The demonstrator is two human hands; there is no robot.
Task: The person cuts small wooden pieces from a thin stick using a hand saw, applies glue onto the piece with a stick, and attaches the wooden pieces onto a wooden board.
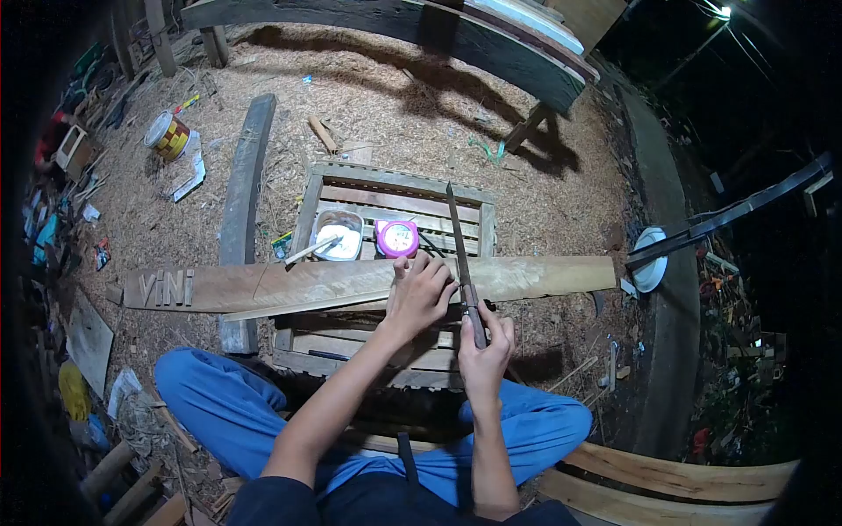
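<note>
My right hand (488, 349) is wrapped round the handle of a long, narrow-bladed tool (458, 232); its blade points away from me, and I cannot tell whether it is a saw or a knife. Just left of the blade, my left hand (421, 294) is closed on the end of a thin wooden strip (307, 304). That strip slants along the near edge of a wide wooden plank (342, 279). Raised wooden letters (165, 289) stand at the plank's left end. Behind the plank are a tub of white paste (348, 246) with a stick across it and a pink tape measure (397, 238).
A slatted wooden frame (403, 180) lies under the plank, beside a dark beam (247, 167). A yellow-brown can (167, 136) stands at the back left. Across the far side is a heavy bench (491, 53). Wood shavings cover the ground; a white bowl-like object (650, 261) is at right.
</note>
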